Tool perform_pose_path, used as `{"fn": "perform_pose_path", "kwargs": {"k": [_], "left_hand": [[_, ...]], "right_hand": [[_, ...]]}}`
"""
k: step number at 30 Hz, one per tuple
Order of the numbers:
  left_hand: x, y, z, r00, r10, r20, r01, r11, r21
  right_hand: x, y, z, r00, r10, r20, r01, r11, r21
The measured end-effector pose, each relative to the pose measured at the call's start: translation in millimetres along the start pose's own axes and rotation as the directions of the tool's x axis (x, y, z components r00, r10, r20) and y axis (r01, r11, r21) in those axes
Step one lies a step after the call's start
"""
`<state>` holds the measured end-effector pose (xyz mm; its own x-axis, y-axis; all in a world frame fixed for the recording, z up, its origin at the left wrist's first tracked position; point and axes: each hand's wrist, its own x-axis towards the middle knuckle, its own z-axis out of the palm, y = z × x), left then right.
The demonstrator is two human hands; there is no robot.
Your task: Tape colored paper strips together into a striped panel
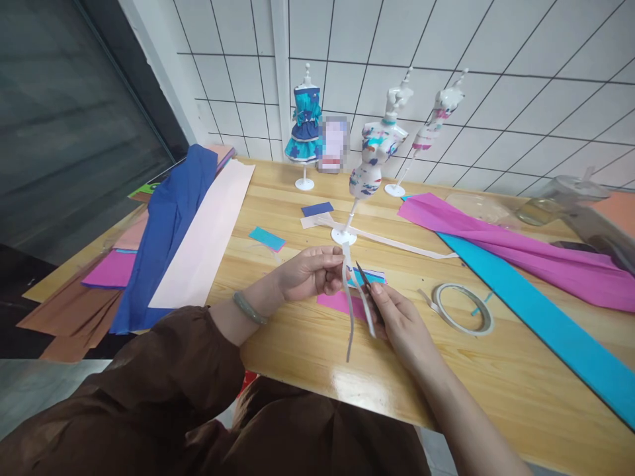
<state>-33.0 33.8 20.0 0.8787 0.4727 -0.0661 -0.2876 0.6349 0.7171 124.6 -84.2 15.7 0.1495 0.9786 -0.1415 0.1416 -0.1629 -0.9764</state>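
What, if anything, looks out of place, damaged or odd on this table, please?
The middle mannequin and the right mannequin look odd: uneven coloured blotches mark their white bodies, like stains, though I cannot tell the cause. I see no obvious spill.

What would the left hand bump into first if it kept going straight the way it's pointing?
Besides the white strip it holds, the left hand would probably meet the dark pointed tool in the right hand, though depth is unclear.
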Motion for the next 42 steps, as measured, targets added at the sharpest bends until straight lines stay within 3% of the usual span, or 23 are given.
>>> {"fn": "perform_pose_path", "kwargs": {"k": [13, 19, 24, 30, 36, 42], "left_hand": [[4, -7, 6.0, 1.0, 0.022, -0.001, -0.022, 0.995, 0.099], [5, -8, 8.2, 0.999, 0.034, 0.011, -0.035, 0.992, 0.12], [6, -13, 9.3, 0.997, 0.07, 0.015, -0.072, 0.979, 0.192], [8, -20, 11.1, 0.987, 0.163, -0.002, -0.152, 0.92, 0.361], [9, -24, 16.5, 0.98, 0.196, -0.031, -0.16, 0.875, 0.458], [9, -28, 15.3, 0.981, 0.194, -0.018, -0.159, 0.849, 0.503]], "right_hand": [[-6, 4, 3, 0.99, -0.139, 0.03, 0.14, 0.989, -0.052], [-6, -4, 3, 0.986, -0.163, -0.021, 0.161, 0.984, -0.076], [-6, -6, 4, 0.994, -0.107, 0.022, 0.108, 0.994, -0.008], [-5, -3, 4, 0.996, -0.086, -0.016, 0.086, 0.996, 0.018], [-5, 0, 4, 0.997, -0.079, 0.015, 0.078, 0.995, 0.059], [-6, -4, 6, 0.995, -0.095, -0.016, 0.091, 0.981, -0.172]]}}
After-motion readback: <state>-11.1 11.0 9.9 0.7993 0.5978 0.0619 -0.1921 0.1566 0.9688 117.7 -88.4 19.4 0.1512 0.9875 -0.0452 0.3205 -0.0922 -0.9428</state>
